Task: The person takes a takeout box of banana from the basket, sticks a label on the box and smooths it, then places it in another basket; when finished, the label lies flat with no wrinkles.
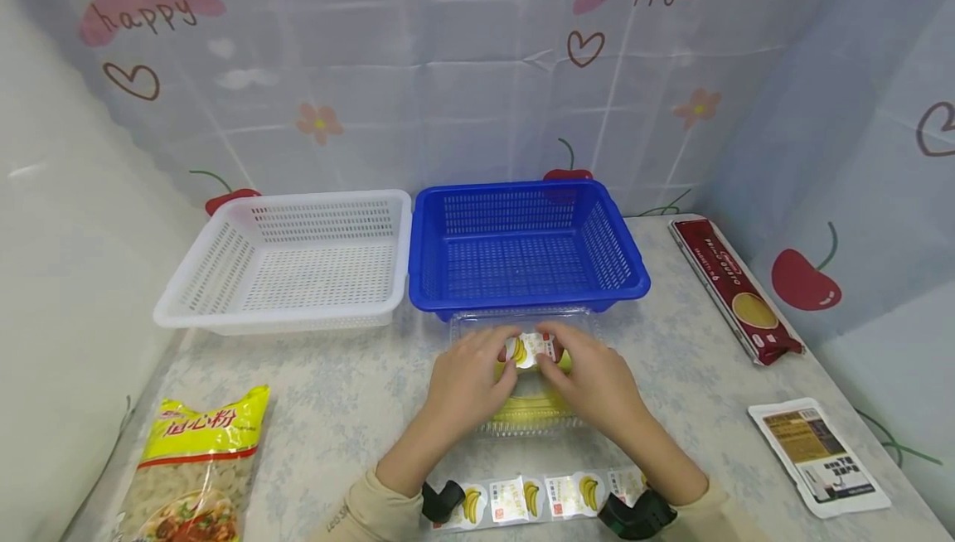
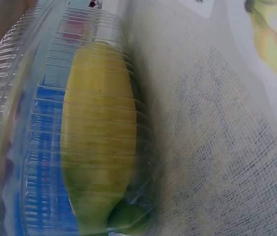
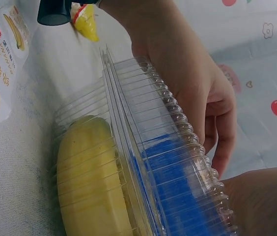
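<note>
A clear plastic clamshell box (image 1: 533, 426) with a closed lid lies in front of the blue basket. Through its ribbed side in the left wrist view shows a yellow banana (image 2: 99, 123) with a greenish end. Over the lid, my left hand (image 1: 466, 376) and right hand (image 1: 594, 372) pinch opposite ends of a banana sticker (image 1: 530, 350) between thumbs and forefingers. Whether the sticker touches the lid, I cannot tell. A strip of similar stickers (image 1: 522, 499) lies nearer to me, below the box. The left hand (image 3: 192, 83) also appears beyond the box in the right wrist view.
Behind the box stand a white basket (image 1: 283, 322) and a blue basket (image 1: 522, 308), side by side. A noodle bag (image 1: 197, 467) lies at the left. On the right are a red spaghetti pack (image 1: 734, 289) and a white flat pouch (image 1: 818, 457). A printed curtain (image 1: 448, 94) hangs behind.
</note>
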Action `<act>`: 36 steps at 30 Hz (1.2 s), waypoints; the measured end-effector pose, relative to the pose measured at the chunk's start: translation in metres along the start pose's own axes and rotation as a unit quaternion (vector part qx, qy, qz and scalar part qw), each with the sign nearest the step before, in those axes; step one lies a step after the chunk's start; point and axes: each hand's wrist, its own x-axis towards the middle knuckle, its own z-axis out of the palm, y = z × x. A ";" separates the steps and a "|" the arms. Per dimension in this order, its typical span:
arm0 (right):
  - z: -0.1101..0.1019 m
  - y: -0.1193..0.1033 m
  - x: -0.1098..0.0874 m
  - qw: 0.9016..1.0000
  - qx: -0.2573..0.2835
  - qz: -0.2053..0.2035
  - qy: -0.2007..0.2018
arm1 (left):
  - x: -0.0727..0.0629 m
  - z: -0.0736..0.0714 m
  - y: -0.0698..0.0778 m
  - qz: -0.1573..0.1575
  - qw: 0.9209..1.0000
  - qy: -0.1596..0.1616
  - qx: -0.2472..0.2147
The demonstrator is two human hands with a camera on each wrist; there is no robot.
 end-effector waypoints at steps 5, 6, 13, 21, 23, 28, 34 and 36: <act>0.001 0.001 0.000 1.000 0.000 0.003 -0.001 | -0.001 0.001 -0.001 0.000 1.000 0.003 0.002; 0.001 0.001 0.000 1.000 -0.001 0.003 -0.001 | -0.001 0.001 -0.001 0.001 1.000 0.003 0.002; 0.002 0.000 0.000 1.000 -0.010 0.002 -0.006 | -0.002 0.003 -0.002 0.006 1.000 0.011 0.011; 0.003 0.001 0.000 1.000 -0.019 -0.006 -0.006 | -0.003 0.004 -0.002 -0.003 1.000 0.008 0.022; 0.003 0.002 0.000 1.000 -0.020 -0.006 -0.008 | -0.003 0.004 -0.002 -0.003 1.000 0.008 0.026; 0.002 0.003 -0.001 1.000 -0.010 -0.007 -0.007 | -0.004 0.005 -0.001 -0.005 1.000 0.016 0.027; -0.003 0.005 -0.004 1.000 0.007 -0.008 -0.005 | -0.007 0.004 0.001 -0.001 0.999 0.048 0.021; -0.004 0.006 -0.005 1.000 0.009 -0.007 -0.010 | -0.007 0.005 0.001 0.003 0.998 0.060 0.021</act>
